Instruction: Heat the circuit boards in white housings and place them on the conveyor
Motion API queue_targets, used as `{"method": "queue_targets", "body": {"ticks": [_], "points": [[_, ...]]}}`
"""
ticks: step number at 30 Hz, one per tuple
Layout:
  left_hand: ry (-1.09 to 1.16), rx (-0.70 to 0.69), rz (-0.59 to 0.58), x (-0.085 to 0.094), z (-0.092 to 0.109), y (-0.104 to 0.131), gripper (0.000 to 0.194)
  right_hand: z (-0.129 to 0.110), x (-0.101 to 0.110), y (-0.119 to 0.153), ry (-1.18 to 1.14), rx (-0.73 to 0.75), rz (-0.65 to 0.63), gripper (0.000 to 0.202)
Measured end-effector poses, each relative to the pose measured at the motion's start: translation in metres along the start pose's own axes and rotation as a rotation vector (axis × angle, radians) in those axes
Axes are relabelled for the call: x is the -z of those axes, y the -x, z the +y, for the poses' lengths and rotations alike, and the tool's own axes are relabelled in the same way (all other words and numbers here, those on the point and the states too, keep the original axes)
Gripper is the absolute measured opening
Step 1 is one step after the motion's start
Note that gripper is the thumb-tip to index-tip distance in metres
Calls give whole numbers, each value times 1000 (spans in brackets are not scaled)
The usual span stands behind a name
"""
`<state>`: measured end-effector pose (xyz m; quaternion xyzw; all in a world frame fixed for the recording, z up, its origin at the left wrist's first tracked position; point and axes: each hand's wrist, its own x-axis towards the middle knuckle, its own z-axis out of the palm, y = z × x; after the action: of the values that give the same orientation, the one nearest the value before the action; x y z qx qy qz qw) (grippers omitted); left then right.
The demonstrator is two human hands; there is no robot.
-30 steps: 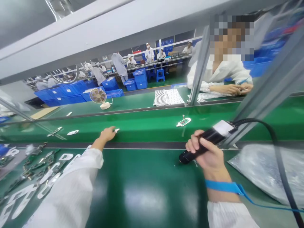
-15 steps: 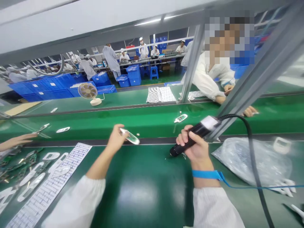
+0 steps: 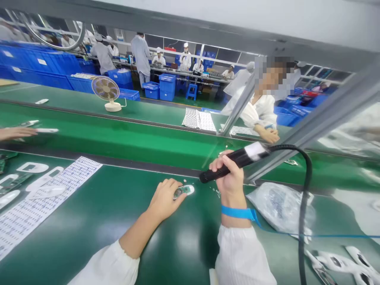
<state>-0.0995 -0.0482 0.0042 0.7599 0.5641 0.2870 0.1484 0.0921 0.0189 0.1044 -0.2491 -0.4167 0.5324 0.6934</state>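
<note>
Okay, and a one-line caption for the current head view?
Left hand holding a green-and-white part over a green worktop, right hand gripping a black corded tool.

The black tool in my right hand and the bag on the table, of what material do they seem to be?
The black tool looks like smooth hard plastic, though coated metal is possible; its dark barrel has a faint sheen. The bag seems thin, glossy plastic film: it is see-through, wrinkled and catches bright reflections.
</note>
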Motion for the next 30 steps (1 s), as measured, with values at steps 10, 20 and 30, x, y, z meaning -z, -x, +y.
{"method": "queue_targets", "body": {"ticks": [10, 20, 30], "points": [[91, -68, -110, 0, 5, 3, 10, 7, -19, 26, 103, -20, -74, 14], [85, -112, -142, -6, 10, 8, 12, 2, -21, 42, 328, -54, -131, 13], [118, -111, -151, -7, 8, 8, 12, 4, -23, 43, 331, -79, -118, 13]]}}
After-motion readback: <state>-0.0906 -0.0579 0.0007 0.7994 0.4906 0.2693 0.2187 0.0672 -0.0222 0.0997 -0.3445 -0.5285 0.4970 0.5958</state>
